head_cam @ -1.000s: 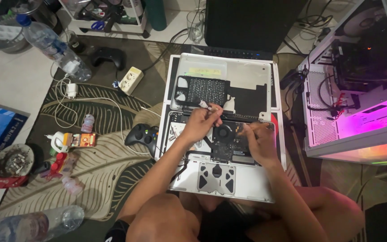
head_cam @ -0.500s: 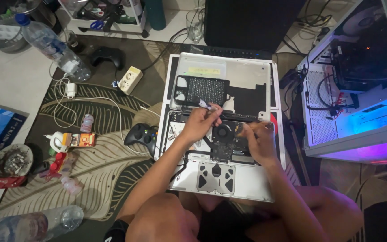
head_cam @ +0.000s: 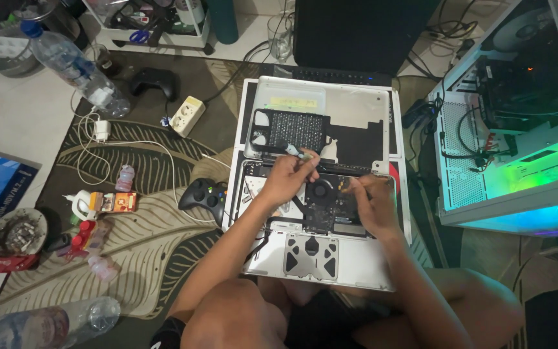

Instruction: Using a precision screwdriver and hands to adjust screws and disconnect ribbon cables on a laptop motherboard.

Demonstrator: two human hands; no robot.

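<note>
Left hand (head_cam: 290,176) fingers pinch small tool (head_cam: 295,152) over opened laptop (head_cam: 321,213); right hand (head_cam: 371,205) fingers curled, grip unclear; yellow rectangular label (head_cam: 290,102) beyond fingertips.

Dim room, soft overhead light. Strong green-cyan glow off the white open-sided computer case (head_cam: 518,161) at right, slightly blown out. Wide-angle bending at edges. Corners dark; centre sharp, soft shadows.

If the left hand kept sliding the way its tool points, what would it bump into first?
Probably the black perforated panel lying just beyond the left hand, whose small tool tip already reaches its lower edge; height above it is unclear.
</note>
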